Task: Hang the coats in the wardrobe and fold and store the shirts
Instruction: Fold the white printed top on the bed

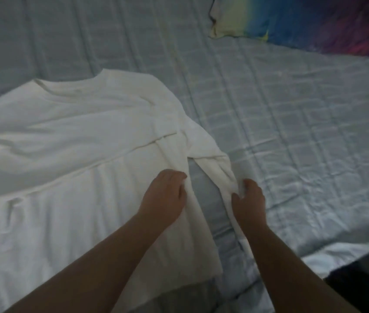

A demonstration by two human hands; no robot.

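While the white shirt (77, 154) lies spread nearly flat on the bed, neck towards the far side and hem towards the person, the folding seems barely begun. Its body is smoothed out but not yet doubled over. A long edge runs across the chest, and it is not clear whether this is the other sleeve laid over the body or only a seam. The sleeve (215, 163) on the person's right angles down off the shoulder, apart from the shirt's side edge, with a wedge of bedcover showing between them.

The left hand (163, 195) sits at that side edge just below the armpit, fingers curled and apparently pinching the cloth. The right hand (249, 202) is wrapped round the sleeve partway down, thumb and fingers closed on it. The likely step in hand is bringing this sleeve in over the body.

Around the shirt, the pale quilted bedcover (292, 132) is creased. A rainbow-coloured pillow (314, 21) lies at the far right corner, well apart from the shirt, and something dark (364, 288) sits at the near right edge, too dim to identify.

No coat, wardrobe or folded shirt shows here, so hanging, storing and most of this fold appear to remain.
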